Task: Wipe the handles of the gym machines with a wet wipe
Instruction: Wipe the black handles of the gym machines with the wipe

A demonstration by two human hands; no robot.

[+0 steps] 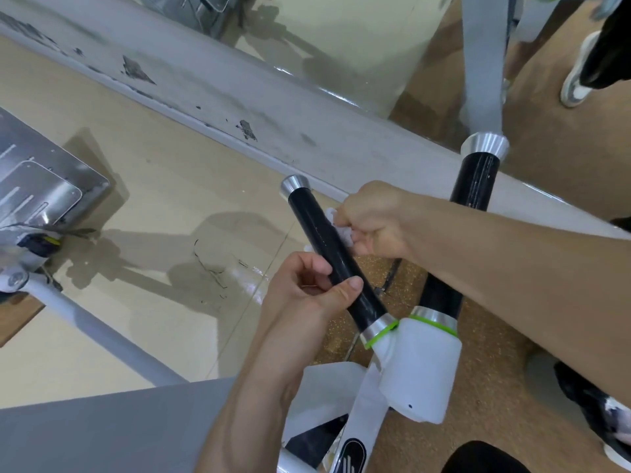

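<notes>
Two black machine handles with silver end caps rise from a white joint (418,367) trimmed with green rings. My left hand (307,288) grips the lower part of the left handle (319,230), thumb across its front. My right hand (370,220) presses a crumpled white wet wipe (343,233) against the right side of that handle, near its middle. The right handle (474,179) stands behind my right forearm, which hides its middle.
A grey painted ledge (239,97) with chipped spots runs diagonally behind the handles, under a mirror. A steel footplate (41,186) and a white frame tube (102,336) lie at the left on the beige floor. A grey pad (102,431) fills the lower left. Shoes show at the right.
</notes>
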